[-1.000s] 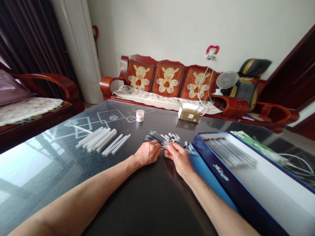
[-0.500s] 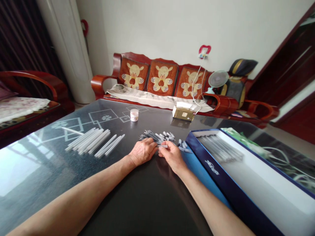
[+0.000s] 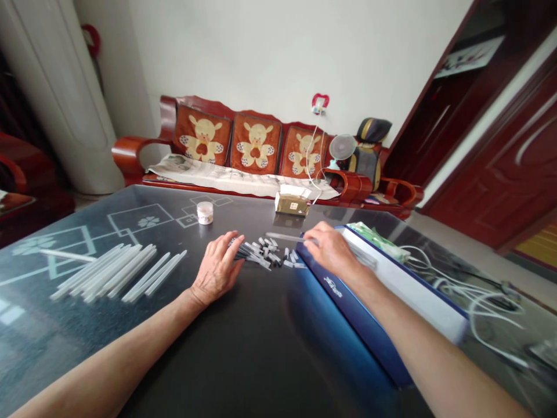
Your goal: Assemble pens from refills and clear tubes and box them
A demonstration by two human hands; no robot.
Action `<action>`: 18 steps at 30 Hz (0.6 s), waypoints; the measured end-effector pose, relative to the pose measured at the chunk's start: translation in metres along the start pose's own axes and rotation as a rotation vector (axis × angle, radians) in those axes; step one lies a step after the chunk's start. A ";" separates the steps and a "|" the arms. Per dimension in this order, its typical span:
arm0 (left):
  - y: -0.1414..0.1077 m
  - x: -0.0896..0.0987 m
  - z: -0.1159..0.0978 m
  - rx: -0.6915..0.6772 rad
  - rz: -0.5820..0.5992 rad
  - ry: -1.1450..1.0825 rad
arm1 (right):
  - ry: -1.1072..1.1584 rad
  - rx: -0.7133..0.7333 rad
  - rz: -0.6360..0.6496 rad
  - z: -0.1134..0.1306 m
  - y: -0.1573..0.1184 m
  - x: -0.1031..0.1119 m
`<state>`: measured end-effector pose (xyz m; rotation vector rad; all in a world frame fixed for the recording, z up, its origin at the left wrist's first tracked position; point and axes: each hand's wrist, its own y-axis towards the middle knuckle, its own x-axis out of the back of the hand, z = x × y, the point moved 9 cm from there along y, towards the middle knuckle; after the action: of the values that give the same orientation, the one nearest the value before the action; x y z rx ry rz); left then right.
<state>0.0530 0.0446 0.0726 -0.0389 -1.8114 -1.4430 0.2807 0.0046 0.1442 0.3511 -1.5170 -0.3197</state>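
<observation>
My right hand (image 3: 329, 249) is closed on a slim clear pen (image 3: 284, 237) over the near left end of a long blue box (image 3: 343, 299). The pen points left, above the table. Inside the box, partly covered by my right arm, lie several clear pens (image 3: 364, 255). My left hand (image 3: 217, 268) rests on the table with its fingers apart, beside a bunch of dark pen refills (image 3: 249, 252). Small black and white pen caps (image 3: 270, 248) lie just right of the refills. Farther left is a row of whitish pen barrels (image 3: 107, 271).
A small round tub (image 3: 205, 213) and a tissue box (image 3: 292, 201) stand toward the far edge of the dark table (image 3: 226, 360). Right of the blue box are a green packet (image 3: 378, 241) and coiled white cables (image 3: 470, 307). A wooden sofa (image 3: 143, 154) is beyond.
My right hand has moved right, from the table beside the left hand to over the box, carrying the pen. My left hand has spread its fingers. The view has turned right.
</observation>
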 end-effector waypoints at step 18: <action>-0.005 -0.017 0.004 -0.045 0.080 -0.056 | -0.312 -0.528 0.239 -0.186 -0.048 -0.030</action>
<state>0.0598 0.0530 0.0582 -0.1747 -1.8010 -1.4389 0.4665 -0.0219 0.0924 -0.3092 -1.6887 -0.5854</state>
